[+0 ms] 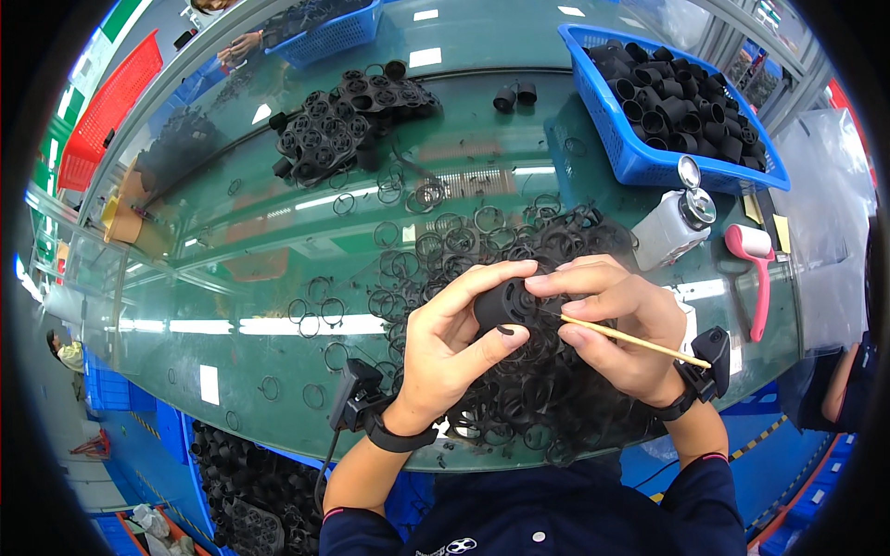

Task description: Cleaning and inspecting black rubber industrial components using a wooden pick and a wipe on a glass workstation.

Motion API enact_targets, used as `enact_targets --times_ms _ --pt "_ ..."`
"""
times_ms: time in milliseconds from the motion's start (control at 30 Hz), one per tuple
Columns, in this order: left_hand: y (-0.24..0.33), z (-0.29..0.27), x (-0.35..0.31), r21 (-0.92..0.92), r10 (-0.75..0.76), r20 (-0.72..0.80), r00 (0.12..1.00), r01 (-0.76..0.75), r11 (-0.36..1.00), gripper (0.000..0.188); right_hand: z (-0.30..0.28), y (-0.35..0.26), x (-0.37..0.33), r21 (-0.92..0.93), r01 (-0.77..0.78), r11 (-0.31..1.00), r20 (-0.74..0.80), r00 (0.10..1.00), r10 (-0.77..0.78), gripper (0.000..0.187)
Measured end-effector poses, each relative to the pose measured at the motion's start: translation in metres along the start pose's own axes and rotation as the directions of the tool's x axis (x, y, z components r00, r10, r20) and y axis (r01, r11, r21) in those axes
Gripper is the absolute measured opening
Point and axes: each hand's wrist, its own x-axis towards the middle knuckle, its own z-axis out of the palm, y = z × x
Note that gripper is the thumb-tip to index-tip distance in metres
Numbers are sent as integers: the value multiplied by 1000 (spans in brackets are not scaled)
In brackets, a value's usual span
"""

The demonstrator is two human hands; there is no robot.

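Note:
My left hand [443,357] is closed round a hollow black plastic cylinder [497,308], its thumb and fingers on the sides. A small black scrap [505,330] sits by the left thumb. In my right hand [635,310] a thin pale wooden stick [640,341] is pinched, one end pointing at the cylinder. The right fingertips are at the cylinder's far rim; whether they touch it I cannot tell. Beneath and around both hands spreads a heap of thin black rings [482,243], partly hidden by the hands.
A blue basket [607,153] full of black cylinders stands at the far right. Nearer are a white bottle [669,232] with a metal top and a pink-handled roller [762,292]. Stacked black parts [338,125] lie far left of centre. Another person's hand [243,46] shows beyond the frame.

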Motion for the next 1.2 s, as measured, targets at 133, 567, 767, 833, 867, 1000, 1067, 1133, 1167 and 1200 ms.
enact_targets --times_ms 133,567,767,833,867,1000,1067,1133,1167,1200 --pt "0 0 0 1 -13 12 1000 13 1000 46 -2 -2 0 -64 12 998 27 1000 -10 21" --pt "-2 -1 2 151 97 59 994 -105 983 46 -5 -2 -4 -88 -14 996 76 997 21 19" --pt "-2 0 2 102 81 53 995 -86 991 46 -5 -1 -4 -65 -18 998 63 998 22 19" --pt "-2 0 1 95 67 48 997 -72 993 46 -5 -1 -4 -55 -22 998 61 998 25 19" --pt "-2 0 1 88 54 44 998 -58 994 46 -5 -1 -5 -55 -17 998 58 998 20 19" --pt "-3 -2 1 79 37 68 997 -42 996 46 -4 0 -1 -125 65 990 22 998 -63 22" --pt "-4 -1 0 42 10 55 998 -12 999 46 -5 0 0 -124 65 990 23 998 -63 22" --pt "-3 0 0 9 -23 43 999 23 1000 46 -5 0 0 -124 66 990 25 998 -64 22" --pt "-2 1 -1 -25 -56 32 998 57 998 46 -5 1 -1 -120 64 991 23 998 -62 22" --pt "-2 1 -1 -24 -57 31 998 58 998 46 -5 1 -1 -115 62 991 21 998 -60 22"
